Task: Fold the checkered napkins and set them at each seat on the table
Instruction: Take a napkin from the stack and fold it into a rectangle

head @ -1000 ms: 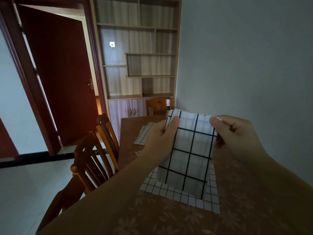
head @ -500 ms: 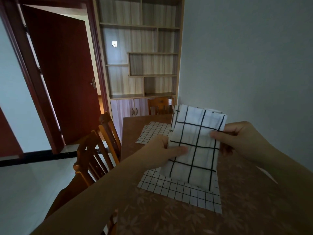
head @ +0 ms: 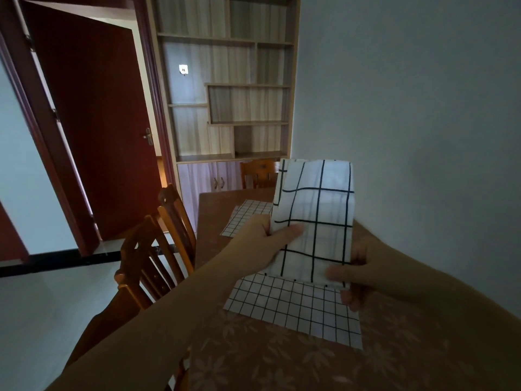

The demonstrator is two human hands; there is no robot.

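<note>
I see a small-checked napkin flat on the table nearest me. Above it, my right hand pinches the large-checked napkin at its 5 o'clock corner, my left hand gripping at 9. Another napkin, possibly two stacked, lies at 11 o'clock.

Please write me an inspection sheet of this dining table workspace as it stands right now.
Surface: table under a brown floral cloth.
Job's things: large-check napkin held up in the air, folded; fine-check napkin flat on the near table; another fine-check napkin flat farther back.
Clutter: nothing seen.
Grippers: left hand pinches the held napkin's left edge; right hand pinches its lower right corner.
Cables: nothing seen.
Surroundings: wooden chairs along the left side, one chair at the far end, shelf unit, open red door.
</note>
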